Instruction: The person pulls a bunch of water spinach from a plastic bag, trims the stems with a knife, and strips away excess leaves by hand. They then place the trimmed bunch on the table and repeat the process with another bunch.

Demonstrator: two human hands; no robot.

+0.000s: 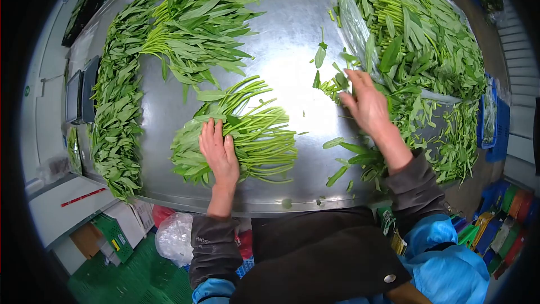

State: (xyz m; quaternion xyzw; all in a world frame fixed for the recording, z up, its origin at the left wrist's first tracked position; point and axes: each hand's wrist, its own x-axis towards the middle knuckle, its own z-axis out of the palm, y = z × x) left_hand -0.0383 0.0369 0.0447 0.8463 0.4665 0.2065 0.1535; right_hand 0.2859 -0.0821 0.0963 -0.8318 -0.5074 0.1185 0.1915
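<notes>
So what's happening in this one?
Someone is handling leafy greens at a metal table. Their left hand lies on a spread bunch, its stems pointing right. Their right hand is over at some short stem pieces; whether it grips any is unclear. A bigger bunch lies farther back, a long row of greens lines the left side, and a large heap sits on the right with clear plastic beside it.

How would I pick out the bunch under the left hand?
Find the shiny metal table. On the person's side, the left hand rests on this green bunch. Its stems fan rightward, whereas those of the bunch beyond point left.
</notes>
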